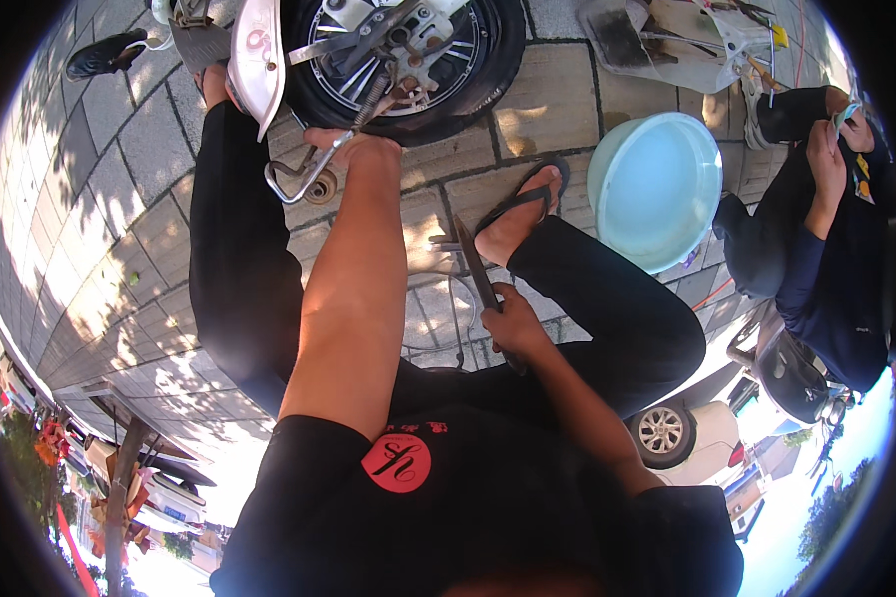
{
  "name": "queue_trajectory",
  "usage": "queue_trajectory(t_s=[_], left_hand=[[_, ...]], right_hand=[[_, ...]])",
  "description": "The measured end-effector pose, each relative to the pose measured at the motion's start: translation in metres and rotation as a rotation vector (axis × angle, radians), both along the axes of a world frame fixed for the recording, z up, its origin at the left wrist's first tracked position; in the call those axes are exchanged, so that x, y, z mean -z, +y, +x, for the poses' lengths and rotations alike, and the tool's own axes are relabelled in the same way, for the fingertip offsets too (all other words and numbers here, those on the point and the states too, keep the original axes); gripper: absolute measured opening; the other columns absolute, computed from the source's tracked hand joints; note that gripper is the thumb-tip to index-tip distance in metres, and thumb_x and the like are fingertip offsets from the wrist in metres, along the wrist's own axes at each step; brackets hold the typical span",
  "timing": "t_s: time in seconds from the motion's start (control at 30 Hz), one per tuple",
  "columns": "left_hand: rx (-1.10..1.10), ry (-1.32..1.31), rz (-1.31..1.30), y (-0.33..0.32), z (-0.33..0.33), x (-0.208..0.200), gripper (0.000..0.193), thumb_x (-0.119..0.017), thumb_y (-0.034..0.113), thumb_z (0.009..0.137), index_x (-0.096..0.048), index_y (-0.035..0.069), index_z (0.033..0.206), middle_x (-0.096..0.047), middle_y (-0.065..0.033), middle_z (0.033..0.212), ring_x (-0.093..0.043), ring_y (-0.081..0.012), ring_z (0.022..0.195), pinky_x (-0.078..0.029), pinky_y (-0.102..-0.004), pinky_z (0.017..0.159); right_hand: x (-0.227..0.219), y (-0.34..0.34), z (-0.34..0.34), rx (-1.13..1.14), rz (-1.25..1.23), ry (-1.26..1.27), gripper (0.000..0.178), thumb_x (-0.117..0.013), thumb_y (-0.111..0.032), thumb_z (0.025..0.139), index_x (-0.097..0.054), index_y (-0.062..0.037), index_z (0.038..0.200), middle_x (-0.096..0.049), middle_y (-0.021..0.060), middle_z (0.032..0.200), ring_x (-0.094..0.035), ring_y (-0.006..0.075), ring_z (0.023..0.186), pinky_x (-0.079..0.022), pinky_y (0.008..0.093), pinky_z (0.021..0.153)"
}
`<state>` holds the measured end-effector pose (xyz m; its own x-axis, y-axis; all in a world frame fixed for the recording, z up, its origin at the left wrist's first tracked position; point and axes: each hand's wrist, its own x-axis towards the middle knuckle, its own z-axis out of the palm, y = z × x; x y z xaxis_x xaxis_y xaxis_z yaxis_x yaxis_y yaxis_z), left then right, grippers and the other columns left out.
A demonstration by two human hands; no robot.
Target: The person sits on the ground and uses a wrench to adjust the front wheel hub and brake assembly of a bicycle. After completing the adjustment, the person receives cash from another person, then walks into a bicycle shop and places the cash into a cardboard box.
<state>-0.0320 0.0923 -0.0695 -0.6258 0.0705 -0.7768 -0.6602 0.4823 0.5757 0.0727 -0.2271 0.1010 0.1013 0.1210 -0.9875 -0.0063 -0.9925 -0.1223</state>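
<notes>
Gripping the bar [482,275] firmly suits my closed right hand [515,323]; my left hand [363,149], grip unclear, is by the tire [506,50]'s near edge.

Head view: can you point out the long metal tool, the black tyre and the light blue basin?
Long metal tool [479,269]: head view, on its shaft beyond the grip.
Black tyre [506,50]: head view, on its right-hand side.
Light blue basin [600,194]: head view, on its left wall.
</notes>
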Motion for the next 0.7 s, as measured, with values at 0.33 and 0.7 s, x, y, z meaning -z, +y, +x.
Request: queue_trajectory(t_s=[0.33,0.7], left_hand=[[0.088,-0.112,0.129,-0.023,-0.003,0.069,0.078,-0.040,0.061,0.106,-0.048,0.001,0.155,-0.056,-0.0134,0.156,-0.056,-0.0271,0.135,-0.038,-0.0343,0.117],[0.159,0.055,0.419,-0.013,-0.010,0.043,0.075,-0.036,0.055,0.112,-0.044,-0.005,0.157,-0.055,-0.0233,0.154,-0.057,-0.0364,0.135,-0.041,-0.0377,0.115]], right_hand=[[-0.005,0.005,0.002,-0.151,0.013,-0.001,0.037,-0.068,-0.029,0.100,-0.062,0.0060,0.109,-0.065,0.0142,0.079,-0.069,0.0255,0.058,-0.057,0.0401,0.051],[-0.113,0.053,0.021,0.118,0.267,0.097,0.027,-0.057,-0.028,0.111,-0.062,-0.0032,0.119,-0.056,0.0023,0.069,-0.052,0.0122,0.044,-0.043,0.0304,0.042]])
